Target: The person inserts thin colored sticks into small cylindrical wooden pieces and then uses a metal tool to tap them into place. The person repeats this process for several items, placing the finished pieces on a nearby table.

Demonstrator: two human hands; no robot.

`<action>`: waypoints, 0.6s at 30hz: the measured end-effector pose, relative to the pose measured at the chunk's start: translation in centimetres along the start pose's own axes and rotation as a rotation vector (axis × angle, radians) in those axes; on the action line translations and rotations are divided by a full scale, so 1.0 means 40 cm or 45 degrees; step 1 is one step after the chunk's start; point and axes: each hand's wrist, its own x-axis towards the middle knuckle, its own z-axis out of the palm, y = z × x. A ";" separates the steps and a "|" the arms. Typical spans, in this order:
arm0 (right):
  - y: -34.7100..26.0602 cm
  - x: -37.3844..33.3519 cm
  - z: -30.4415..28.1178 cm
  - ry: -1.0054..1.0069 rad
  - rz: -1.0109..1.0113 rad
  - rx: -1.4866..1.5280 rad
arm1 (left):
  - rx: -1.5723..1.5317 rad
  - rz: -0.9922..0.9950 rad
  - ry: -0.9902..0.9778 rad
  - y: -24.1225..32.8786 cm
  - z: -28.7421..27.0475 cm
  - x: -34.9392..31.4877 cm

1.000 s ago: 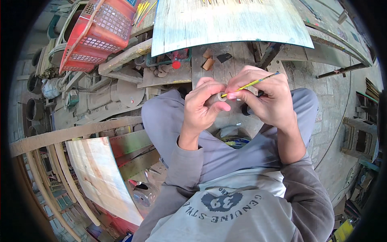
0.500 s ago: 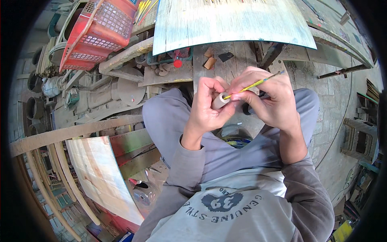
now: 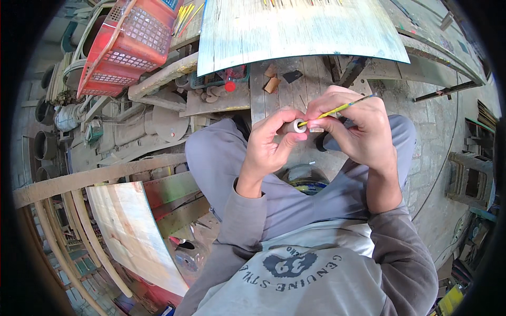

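Above my lap, my left hand (image 3: pixel 268 145) grips a small pale cylinder (image 3: pixel 298 126) between thumb and fingers. Its round hollow end faces my right hand. In a pinch, my right hand (image 3: pixel 363 131) holds a thin yellow paint-stained stick (image 3: pixel 337 109), like a slim brush. One end of the stick meets the cylinder's opening; the dark other end points up and to the right past my knuckles. How deep the stick reaches into the hole is hidden.
Ahead stands a pale blue painted board (image 3: pixel 300 39) with several thin sticks along its far part. At the left are a red plastic basket (image 3: pixel 126 45), more yellow sticks (image 3: pixel 185 16) and a wooden rail frame (image 3: pixel 100 176). A round container (image 3: pixel 304 176) sits between my legs.
The cylinder has tilted so its open end turns more toward the right. My right hand has shifted slightly right with the stick, whose end remains at the hole.
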 end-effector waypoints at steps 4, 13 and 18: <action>-0.007 -0.002 0.003 0.012 -0.044 -0.043 | 0.027 0.010 -0.002 0.008 0.002 0.000; -0.008 -0.002 -0.003 -0.039 0.013 0.001 | 0.008 -0.064 -0.078 0.012 -0.006 -0.004; -0.003 -0.002 -0.003 -0.067 0.040 0.026 | -0.188 -0.093 0.082 0.020 0.025 -0.004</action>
